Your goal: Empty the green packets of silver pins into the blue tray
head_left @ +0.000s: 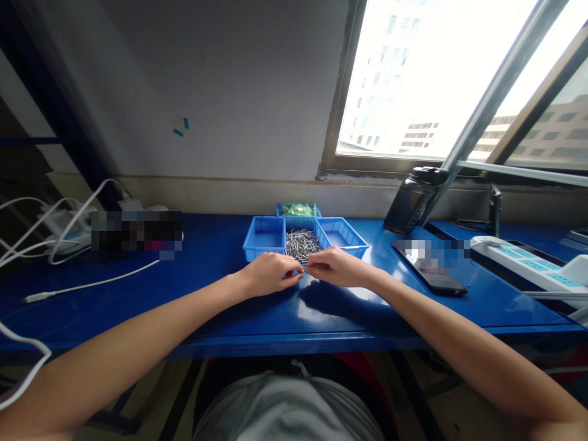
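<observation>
My left hand [271,273] and my right hand [337,267] meet fingertip to fingertip just in front of the blue bins. Both are closed in a pinch, and whatever is between the fingertips is too small to make out. Right behind them is a middle bin full of small silvery metal pieces [301,242], shaped like screws or pins. A blue bin [267,232] stands on the left of it and another blue bin [343,234] on the right. Behind these sits a blue bin with green pieces [297,210] in it.
On the right of the blue table [220,324] lie a black phone [436,274] and a white power strip [528,263]. A black bottle [413,202] leans near the window. White cables [98,288] run along the left side, beside a blurred-out patch.
</observation>
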Action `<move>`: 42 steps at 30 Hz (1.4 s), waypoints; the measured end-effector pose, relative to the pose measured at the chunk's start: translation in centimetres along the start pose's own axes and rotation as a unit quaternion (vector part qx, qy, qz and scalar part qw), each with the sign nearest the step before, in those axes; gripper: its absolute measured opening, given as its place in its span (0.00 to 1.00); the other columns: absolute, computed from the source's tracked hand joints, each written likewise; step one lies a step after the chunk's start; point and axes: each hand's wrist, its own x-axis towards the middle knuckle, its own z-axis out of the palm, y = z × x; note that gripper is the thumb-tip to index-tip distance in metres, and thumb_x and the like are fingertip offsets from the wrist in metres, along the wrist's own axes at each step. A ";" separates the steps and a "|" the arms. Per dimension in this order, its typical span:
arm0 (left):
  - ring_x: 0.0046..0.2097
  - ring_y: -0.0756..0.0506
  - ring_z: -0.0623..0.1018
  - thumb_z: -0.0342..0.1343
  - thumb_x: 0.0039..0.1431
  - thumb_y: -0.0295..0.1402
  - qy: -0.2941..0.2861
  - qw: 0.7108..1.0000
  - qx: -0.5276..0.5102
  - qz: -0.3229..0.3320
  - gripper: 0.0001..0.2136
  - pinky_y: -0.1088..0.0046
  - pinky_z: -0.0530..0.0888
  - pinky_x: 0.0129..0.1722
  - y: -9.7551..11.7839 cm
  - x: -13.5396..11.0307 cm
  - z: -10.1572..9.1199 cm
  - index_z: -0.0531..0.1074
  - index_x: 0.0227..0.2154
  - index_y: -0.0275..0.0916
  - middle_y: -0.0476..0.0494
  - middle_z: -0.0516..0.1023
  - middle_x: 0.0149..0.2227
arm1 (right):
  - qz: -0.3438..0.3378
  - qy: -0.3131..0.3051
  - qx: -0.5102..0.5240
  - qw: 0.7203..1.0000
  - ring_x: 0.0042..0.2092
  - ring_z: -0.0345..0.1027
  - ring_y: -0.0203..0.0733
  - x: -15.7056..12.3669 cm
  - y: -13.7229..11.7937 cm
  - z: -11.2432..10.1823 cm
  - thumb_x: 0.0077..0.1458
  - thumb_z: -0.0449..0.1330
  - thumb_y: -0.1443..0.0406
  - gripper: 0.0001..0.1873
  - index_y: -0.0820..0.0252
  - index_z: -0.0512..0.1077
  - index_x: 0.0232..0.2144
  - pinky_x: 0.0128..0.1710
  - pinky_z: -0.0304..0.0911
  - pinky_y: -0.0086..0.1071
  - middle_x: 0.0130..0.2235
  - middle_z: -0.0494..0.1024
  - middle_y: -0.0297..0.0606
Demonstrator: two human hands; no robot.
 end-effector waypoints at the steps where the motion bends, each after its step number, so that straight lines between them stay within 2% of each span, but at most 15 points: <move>1: 0.28 0.51 0.72 0.50 0.58 0.33 -0.013 1.000 -0.020 -0.001 0.09 0.78 0.64 0.29 0.0 0.0 0.0 0.74 0.35 0.38 0.49 0.75 0.28 | -0.007 -0.001 -0.001 1.000 0.22 0.57 0.29 0.0 -0.1 0.1 0.55 0.52 0.67 0.10 0.64 0.72 0.28 0.24 0.53 0.23 0.22 0.70 0.33; 5: 0.27 0.52 0.71 0.50 0.57 0.34 -0.033 0.995 -0.090 -0.032 0.08 0.80 0.64 0.27 0.1 0.1 -0.3 0.73 0.33 0.38 0.50 0.74 0.27 | -0.019 0.004 -0.006 1.000 0.23 0.58 0.29 -0.1 -0.2 0.1 0.51 0.52 0.72 0.09 0.64 0.72 0.27 0.25 0.54 0.22 0.23 0.71 0.32; 9: 0.26 0.52 0.70 0.51 0.55 0.34 -0.003 0.988 -0.129 -0.082 0.06 0.79 0.65 0.26 0.1 0.1 -0.4 0.70 0.31 0.37 0.51 0.72 0.25 | -0.002 0.003 -0.006 1.000 0.23 0.58 0.29 0.0 -0.1 -0.1 0.50 0.52 0.72 0.08 0.63 0.72 0.27 0.25 0.55 0.22 0.23 0.71 0.32; 15: 0.26 0.52 0.70 0.50 0.55 0.33 0.020 0.983 -0.157 -0.090 0.05 0.79 0.66 0.27 -0.1 0.1 -0.3 0.69 0.30 0.38 0.52 0.71 0.24 | 0.020 -0.029 -0.002 0.999 0.23 0.59 0.30 0.0 0.2 0.0 0.51 0.52 0.71 0.08 0.63 0.72 0.28 0.25 0.54 0.24 0.24 0.73 0.33; 22: 0.27 0.53 0.71 0.51 0.56 0.32 0.048 0.983 -0.164 -0.060 0.07 0.80 0.67 0.28 0.0 0.1 -0.2 0.72 0.35 0.37 0.51 0.72 0.25 | 0.034 -0.058 0.011 0.998 0.24 0.60 0.30 0.0 0.3 0.3 0.56 0.50 0.67 0.09 0.63 0.70 0.30 0.25 0.54 0.23 0.24 0.71 0.33; 30: 0.27 0.53 0.73 0.54 0.54 0.30 0.038 0.979 -0.200 0.016 0.14 0.80 0.70 0.30 0.2 -0.1 -0.3 0.72 0.44 0.35 0.48 0.77 0.30 | 0.048 -0.061 0.040 0.996 0.24 0.63 0.31 0.0 0.1 0.4 0.59 0.49 0.62 0.13 0.64 0.70 0.33 0.25 0.56 0.23 0.25 0.72 0.35; 35: 0.27 0.53 0.73 0.53 0.55 0.30 0.018 0.985 -0.166 0.041 0.14 0.79 0.70 0.31 0.2 -0.1 -0.4 0.72 0.45 0.35 0.46 0.77 0.33 | 0.053 -0.060 0.047 0.996 0.24 0.62 0.30 0.0 0.3 0.5 0.58 0.51 0.63 0.11 0.64 0.68 0.28 0.24 0.55 0.23 0.24 0.72 0.34; 42: 0.29 0.52 0.75 0.49 0.58 0.28 0.019 0.989 -0.127 0.069 0.14 0.79 0.69 0.32 -0.1 -0.1 -0.2 0.71 0.46 0.35 0.44 0.78 0.34 | 0.055 -0.067 0.050 0.995 0.25 0.63 0.31 0.0 0.4 0.6 0.57 0.52 0.65 0.09 0.64 0.68 0.28 0.25 0.56 0.23 0.25 0.73 0.34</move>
